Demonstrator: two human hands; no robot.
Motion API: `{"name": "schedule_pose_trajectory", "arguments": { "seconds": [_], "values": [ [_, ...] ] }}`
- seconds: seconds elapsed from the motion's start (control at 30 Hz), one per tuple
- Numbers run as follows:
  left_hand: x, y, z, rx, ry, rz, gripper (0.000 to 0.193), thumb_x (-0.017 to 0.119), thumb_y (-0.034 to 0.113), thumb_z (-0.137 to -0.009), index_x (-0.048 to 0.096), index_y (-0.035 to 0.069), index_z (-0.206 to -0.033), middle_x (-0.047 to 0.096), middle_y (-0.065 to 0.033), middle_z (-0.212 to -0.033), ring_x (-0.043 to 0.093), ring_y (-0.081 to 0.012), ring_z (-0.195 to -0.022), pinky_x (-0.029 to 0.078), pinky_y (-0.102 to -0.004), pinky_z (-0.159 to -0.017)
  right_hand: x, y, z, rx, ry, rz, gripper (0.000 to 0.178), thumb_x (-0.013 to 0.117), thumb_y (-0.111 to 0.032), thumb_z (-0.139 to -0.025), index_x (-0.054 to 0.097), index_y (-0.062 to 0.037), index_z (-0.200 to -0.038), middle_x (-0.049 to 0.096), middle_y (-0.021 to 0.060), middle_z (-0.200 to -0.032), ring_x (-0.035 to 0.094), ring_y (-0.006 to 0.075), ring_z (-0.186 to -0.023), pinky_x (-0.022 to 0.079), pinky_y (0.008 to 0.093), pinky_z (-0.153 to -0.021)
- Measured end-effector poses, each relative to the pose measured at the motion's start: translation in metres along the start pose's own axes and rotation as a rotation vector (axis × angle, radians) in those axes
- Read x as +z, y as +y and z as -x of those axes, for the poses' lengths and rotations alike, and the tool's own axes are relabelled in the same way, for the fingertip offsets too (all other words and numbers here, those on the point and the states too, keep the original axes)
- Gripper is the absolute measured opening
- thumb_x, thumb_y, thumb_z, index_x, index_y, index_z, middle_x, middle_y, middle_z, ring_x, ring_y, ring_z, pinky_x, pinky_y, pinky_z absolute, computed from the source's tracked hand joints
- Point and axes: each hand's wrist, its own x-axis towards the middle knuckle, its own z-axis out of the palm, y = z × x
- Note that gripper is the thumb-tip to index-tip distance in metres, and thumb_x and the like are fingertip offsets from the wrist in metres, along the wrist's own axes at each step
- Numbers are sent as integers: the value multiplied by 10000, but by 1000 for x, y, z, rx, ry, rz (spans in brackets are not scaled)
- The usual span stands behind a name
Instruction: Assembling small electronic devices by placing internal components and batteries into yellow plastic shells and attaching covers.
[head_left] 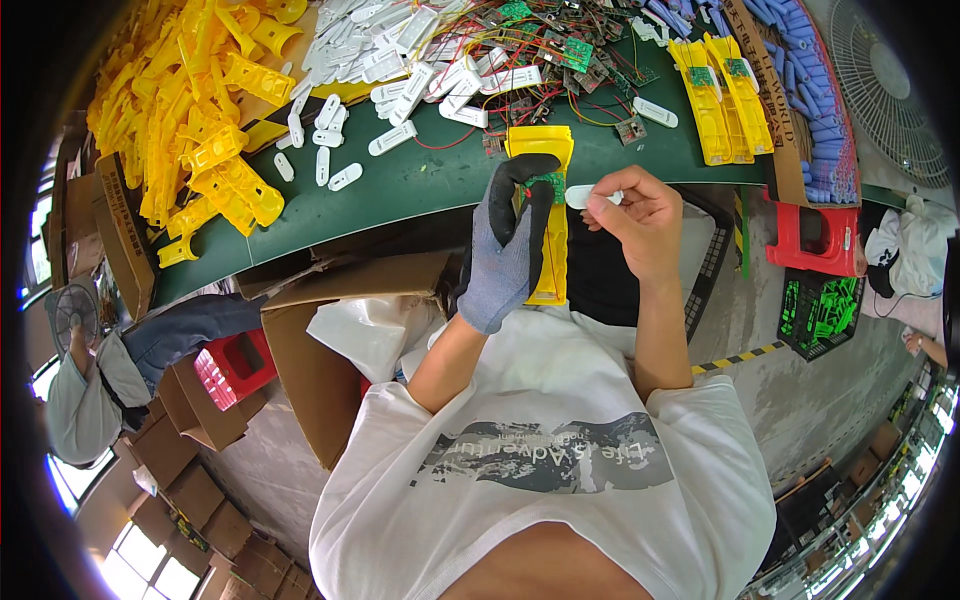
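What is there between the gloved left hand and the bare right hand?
In the head view: part of the yellow shell that the left hand grips, a green circuit board, then the white piece pinched by the right hand.

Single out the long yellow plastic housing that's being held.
It's the long yellow plastic housing in the gloved left hand; no hand holds the yellow pair at right or the yellow heap at left.

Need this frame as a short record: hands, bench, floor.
left hand: gloved, holding yellow housing with green circuit board
right hand: bare, pinching white piece
bench left: yellow parts
bench centre: white covers, wired boards
bench right: two yellow housings, blue cylinders
floor right: black crate, green parts
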Motion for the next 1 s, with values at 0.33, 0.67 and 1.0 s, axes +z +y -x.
{"name": "schedule_pose_trajectory", "arguments": {
  "seconds": [0.33, 0.67, 1.0],
  "values": [
    [-2, 2, -2, 44, 1, -179, 188, 525, 89, -935, 557, 18, -1106, 609, -78, -935, 544, -100, -813, 458, -260, -736, 1, 5, 5, -4, -6, 101, 138, 654, -10, -855, 652, 50, -980, 668, 80, -852, 634, 87, -730, 534, 218, -662],
    [-4, 9, -2, 110, -59, -227, 184, 512, 8, -896, 554, 6, -1076, 589, -100, -943, 562, -143, -835, 462, -284, -756, 1, 5, 4, 89, -50, 6, 135, 645, -24, -863, 662, 47, -976, 659, 66, -811, 598, 73, -641, 501, 208, -585],
    [-4, 11, -4, 56, -108, -190, 162, 505, 26, -907, 552, 6, -1060, 574, -99, -931, 549, -140, -820, 455, -283, -730, -6, 12, 1, 123, -130, -171, 130, 633, -58, -873, 660, 34, -960, 641, 51, -780, 559, 75, -611, 457, 220, -548]
  ]
}}
